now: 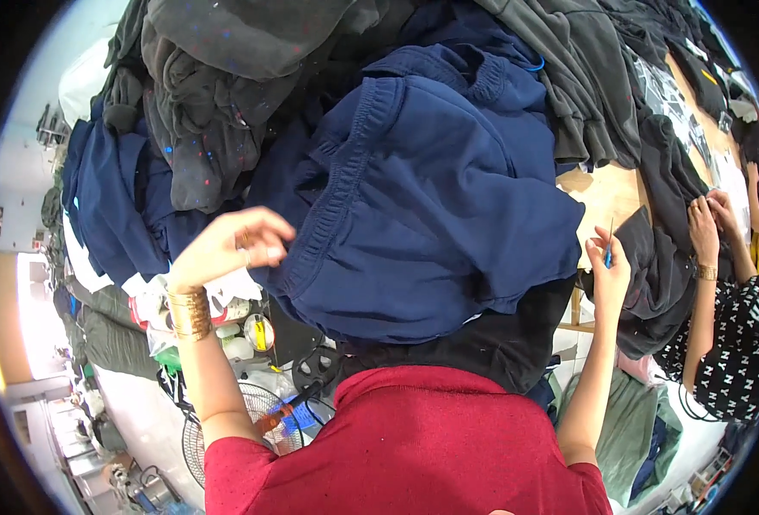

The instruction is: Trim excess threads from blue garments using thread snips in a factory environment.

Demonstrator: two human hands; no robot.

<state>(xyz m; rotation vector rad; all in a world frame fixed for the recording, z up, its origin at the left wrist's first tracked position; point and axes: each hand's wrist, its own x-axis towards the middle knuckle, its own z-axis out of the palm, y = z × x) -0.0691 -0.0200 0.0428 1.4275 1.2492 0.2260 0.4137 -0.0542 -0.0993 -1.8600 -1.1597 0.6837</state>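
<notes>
Dark navy elastic-waist garments [431, 206], which look like pants or shorts, lie heaped in front of me, with a gathered waistband [336, 189] running down the left part. My left hand [233, 247] hovers just left of that waistband, fingers bent and a little apart, with nothing visible in them. Several bracelets circle the left wrist. Off the right edge of the navy cloth, my right hand [611, 273] is closed around a small pointed tool with a blue part [608, 255], apparently thread snips. Its slim tip points upward; the fingers cover most of it.
Dark grey garments [216, 94] are piled at the far left, beside more navy cloth [113, 202]. At the right, a co-worker's hands [706, 223] handle dark cloth [667, 163] on the wooden table [607, 193]. A wire-caged fan [246, 421] stands low at the left.
</notes>
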